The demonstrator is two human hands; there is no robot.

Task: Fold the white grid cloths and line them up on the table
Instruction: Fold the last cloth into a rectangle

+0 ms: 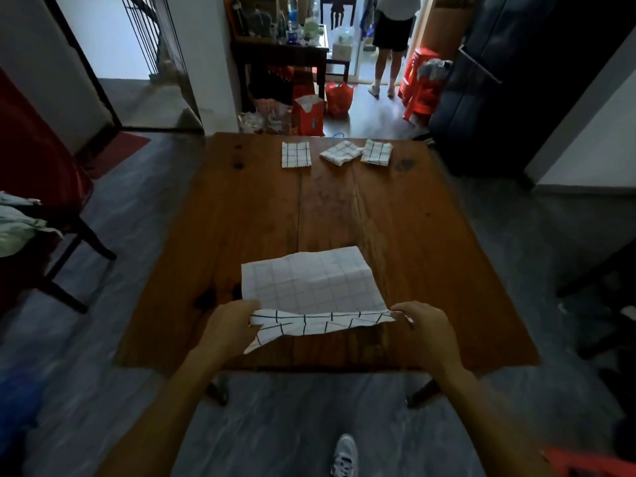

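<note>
Down at the bottom edge we see our white sneaker (345, 456) on the grey floor (103, 339), and a red stool (592, 464) corner at the lower right. Our two forearms reach forward over the near edge of the wooden desk (241, 218). Our left hand (231, 327) pinches the near left corner of the white grid cloth (309, 287), its fingers curled round the fabric; our right hand (425, 321) pinches the near right corner the same way, thumb on top. Between the two hands the near hem is raised off the desk and turned back, showing bold dark grid lines, while the rest of the cloth lies spread on the wood beyond, its far right corner slightly humped.

Further on, the middle of the desk shows only bare boards. Along the far edge lie three folded cloths: the left folded cloth (296, 154) sits square, well apart from the other two; the middle folded cloth (340, 152) lies turned at an angle, touching or just overlapping the right folded cloth (376, 152).

To the left stands a dark chair (69, 235) with pale fabric on it. Beyond the desk are a red bag (339, 98), a cluttered dark side table (282, 49), stacked red stools (418, 84), and a person's legs (385, 70) in the bright doorway.
</note>
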